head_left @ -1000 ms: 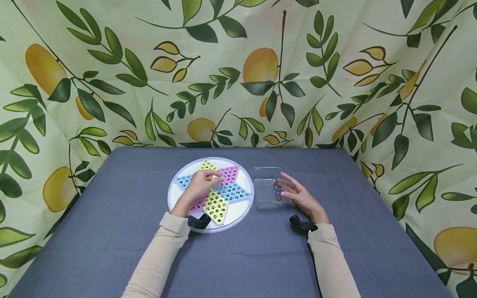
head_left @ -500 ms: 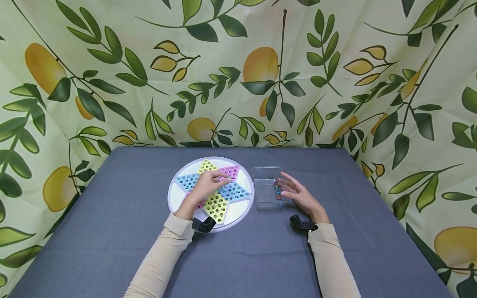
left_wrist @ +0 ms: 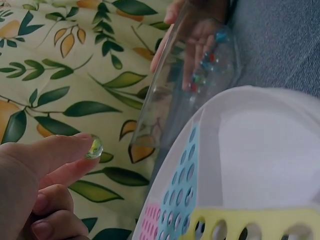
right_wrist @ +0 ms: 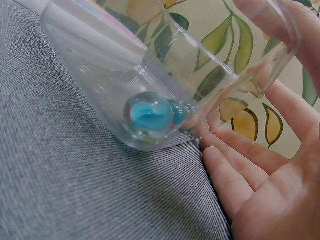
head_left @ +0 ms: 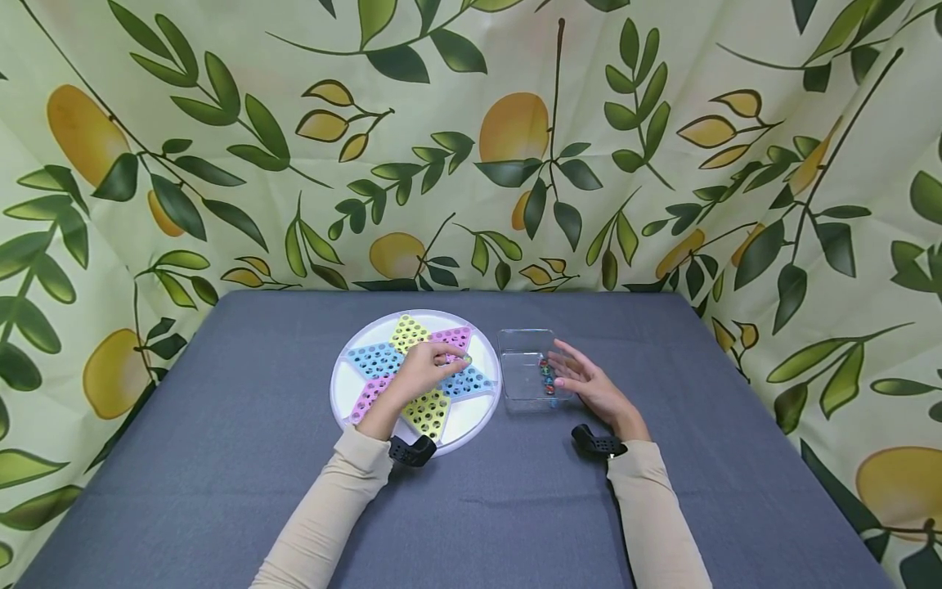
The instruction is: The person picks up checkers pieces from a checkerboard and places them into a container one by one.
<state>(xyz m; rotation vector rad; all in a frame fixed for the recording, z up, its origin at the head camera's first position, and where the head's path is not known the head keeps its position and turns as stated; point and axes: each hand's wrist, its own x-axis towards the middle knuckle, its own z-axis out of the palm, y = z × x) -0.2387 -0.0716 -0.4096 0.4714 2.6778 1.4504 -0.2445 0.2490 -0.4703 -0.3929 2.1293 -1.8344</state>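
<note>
Left hand (head_left: 421,370) pinches clear, green-streaked glass marble (left_wrist: 94,148), frame centre.
Best gripped steadily over the round white board (head_left: 467,415); right hand (head_left: 598,394), fingers extended, is at the clear plastic box (head_left: 521,376).

Board (head_left: 465,415) partly behind left hand (head_left: 422,372)

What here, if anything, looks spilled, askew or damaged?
Nothing looks spilled or damaged. One mild oddity: the marbles in the clear box sit bunched along its side by the right hand rather than spread out; the box may be tilted, but I can't tell. The board lies flat, and the left hand pinches a greenish marble.
</note>
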